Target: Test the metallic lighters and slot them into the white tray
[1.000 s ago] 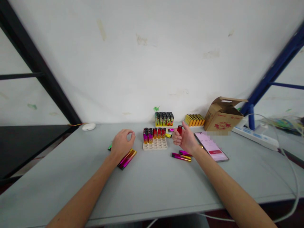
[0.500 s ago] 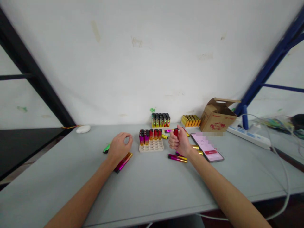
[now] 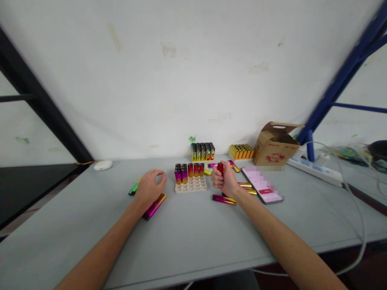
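My right hand (image 3: pixel 224 180) is wrapped round a red lighter (image 3: pixel 220 167), whose top end points up, just right of the tray. My left hand (image 3: pixel 151 186) rests curled left of the tray, thumb and fingers bent toward each other; whether it pinches anything cannot be made out. A purple-and-gold lighter (image 3: pixel 155 207) lies beside it, and a green one (image 3: pixel 133 188) is partly hidden behind it. The white holed tray (image 3: pixel 191 186) holds upright purple lighters (image 3: pixel 181 176) at its left and red ones (image 3: pixel 196 170) along its back; its front holes are bare.
Several purple-and-gold lighters (image 3: pixel 224 199) lie near my right forearm. A phone (image 3: pixel 262 186) lies farther right. Behind stand a block of multicoloured lighters (image 3: pixel 202 152), a block of yellow ones (image 3: pixel 241 152), an open cardboard box (image 3: pixel 273 149) and a power strip (image 3: pixel 316 170). A white case (image 3: pixel 103 165) sits back left.
The whole view has shifted slightly. My right hand has moved a little to the left with the red lighter, nearer the tray. My left hand has barely moved.
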The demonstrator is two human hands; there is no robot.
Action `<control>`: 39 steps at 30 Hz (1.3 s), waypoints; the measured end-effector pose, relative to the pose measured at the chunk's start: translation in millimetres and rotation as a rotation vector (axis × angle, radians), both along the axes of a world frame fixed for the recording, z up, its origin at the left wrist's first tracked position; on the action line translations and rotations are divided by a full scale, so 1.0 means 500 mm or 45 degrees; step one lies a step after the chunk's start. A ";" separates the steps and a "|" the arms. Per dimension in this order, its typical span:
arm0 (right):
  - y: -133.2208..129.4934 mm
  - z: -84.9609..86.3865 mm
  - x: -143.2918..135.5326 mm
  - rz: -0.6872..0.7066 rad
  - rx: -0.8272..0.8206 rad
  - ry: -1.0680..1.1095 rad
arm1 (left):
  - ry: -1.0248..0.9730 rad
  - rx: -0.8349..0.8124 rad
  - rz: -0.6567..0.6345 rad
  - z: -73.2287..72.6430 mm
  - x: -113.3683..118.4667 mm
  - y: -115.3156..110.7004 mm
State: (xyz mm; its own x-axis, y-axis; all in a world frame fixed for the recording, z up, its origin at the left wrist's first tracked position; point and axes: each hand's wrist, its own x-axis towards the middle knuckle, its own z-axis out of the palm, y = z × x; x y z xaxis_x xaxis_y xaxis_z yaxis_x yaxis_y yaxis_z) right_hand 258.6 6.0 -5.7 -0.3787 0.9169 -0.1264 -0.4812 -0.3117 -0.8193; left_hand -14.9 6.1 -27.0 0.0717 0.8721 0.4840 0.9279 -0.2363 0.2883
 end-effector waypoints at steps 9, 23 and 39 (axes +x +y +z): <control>-0.001 0.007 -0.006 -0.049 0.001 0.031 | 0.012 -0.014 0.006 0.001 -0.002 0.001; -0.008 0.007 -0.020 -0.094 -0.021 -0.047 | 0.007 -0.028 0.012 0.004 0.000 0.000; -0.007 0.005 -0.002 0.018 0.027 0.019 | 0.018 -0.026 -0.002 0.001 -0.002 0.003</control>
State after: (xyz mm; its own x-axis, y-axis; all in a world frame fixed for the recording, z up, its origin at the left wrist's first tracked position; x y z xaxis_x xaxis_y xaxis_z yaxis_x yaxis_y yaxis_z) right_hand 257.4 2.4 -3.2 -0.3932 0.9139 -0.1013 -0.4890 -0.3011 -0.8187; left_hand -16.1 7.4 -26.7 0.0796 0.8819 0.4647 0.9317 -0.2315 0.2799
